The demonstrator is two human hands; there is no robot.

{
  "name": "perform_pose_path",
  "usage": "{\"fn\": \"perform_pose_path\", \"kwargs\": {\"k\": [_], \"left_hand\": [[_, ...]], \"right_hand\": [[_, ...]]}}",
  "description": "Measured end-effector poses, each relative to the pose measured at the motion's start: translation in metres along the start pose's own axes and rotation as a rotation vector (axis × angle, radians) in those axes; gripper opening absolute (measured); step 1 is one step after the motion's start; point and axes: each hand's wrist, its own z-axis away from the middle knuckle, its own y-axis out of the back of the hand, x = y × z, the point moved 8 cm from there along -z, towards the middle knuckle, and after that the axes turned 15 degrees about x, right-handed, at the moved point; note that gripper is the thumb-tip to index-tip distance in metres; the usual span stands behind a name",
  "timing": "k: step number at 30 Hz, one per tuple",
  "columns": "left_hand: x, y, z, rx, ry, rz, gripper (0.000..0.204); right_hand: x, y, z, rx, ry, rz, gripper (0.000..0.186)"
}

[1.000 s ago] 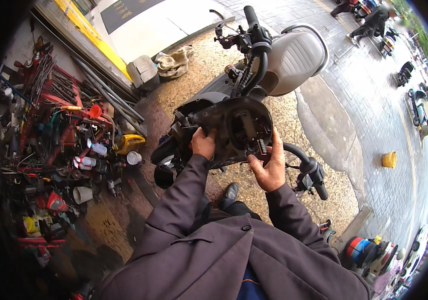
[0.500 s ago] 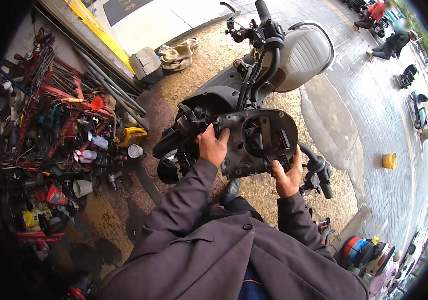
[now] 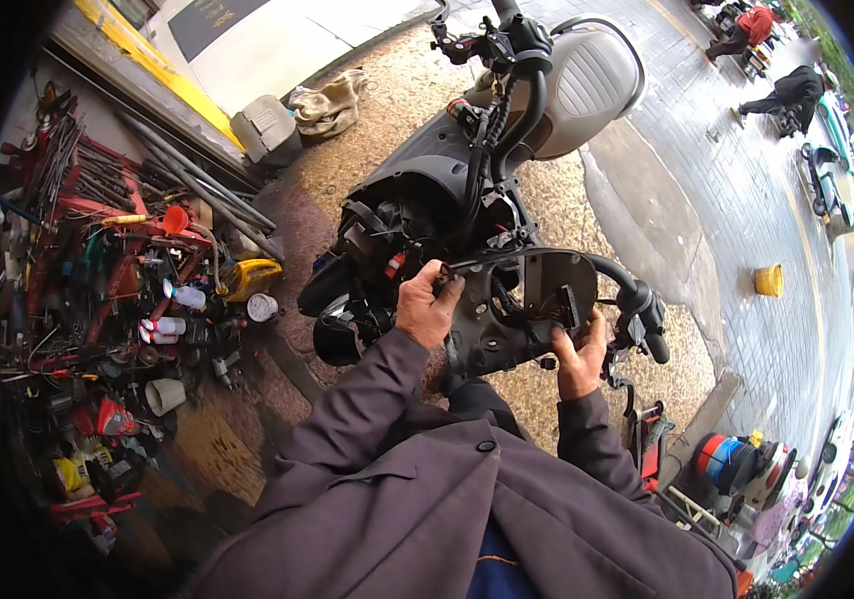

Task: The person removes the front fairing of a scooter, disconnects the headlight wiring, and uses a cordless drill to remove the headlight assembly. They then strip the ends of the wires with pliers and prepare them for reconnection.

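Between my hands is a dark grey plastic scooter panel (image 3: 487,344) with a large oval opening and wiring showing through it. My left hand (image 3: 429,305) is closed on its left edge, thumb on top. At its right edge my right hand (image 3: 580,356) grips it near a black connector block (image 3: 569,305). The panel is tilted against the front of a grey scooter, whose black handlebar (image 3: 539,110) and pale ribbed seat (image 3: 587,90) lie beyond. Left of the panel, the opened front body (image 3: 402,215) exposes cables and a red part. A round black headlight (image 3: 345,334) sits below it.
Tools and parts crowd a red rack (image 3: 97,230) on the left, with a yellow jug (image 3: 252,278) and white bottles (image 3: 185,294). A grey box (image 3: 265,128) and a cloth (image 3: 329,103) lie by the doorway. A yellow bucket (image 3: 769,281) stands on the wet paving; people are beyond.
The panel's far edge has dropped toward me, so its opening looks flatter and more of the scooter's front shows behind it. Both hands keep their hold.
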Motion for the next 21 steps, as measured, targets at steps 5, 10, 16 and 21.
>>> {"fn": "perform_pose_path", "kwargs": {"k": [5,10,16,21], "left_hand": [[0.002,-0.004,0.012,-0.133,0.054,-0.083,0.013],[0.009,-0.013,0.021,-0.250,0.005,-0.131,0.011],[0.018,-0.020,0.035,-0.371,-0.076,-0.199,0.011],[0.025,-0.027,0.048,-0.446,-0.228,-0.298,0.013]], "right_hand": [[0.013,0.010,0.014,0.087,-0.009,0.068,0.067],[0.054,0.033,0.035,0.228,-0.191,0.091,0.067],[0.093,0.055,0.059,0.348,-0.236,0.273,0.066],[0.103,0.062,0.078,0.386,-0.327,0.217,0.072]]}}
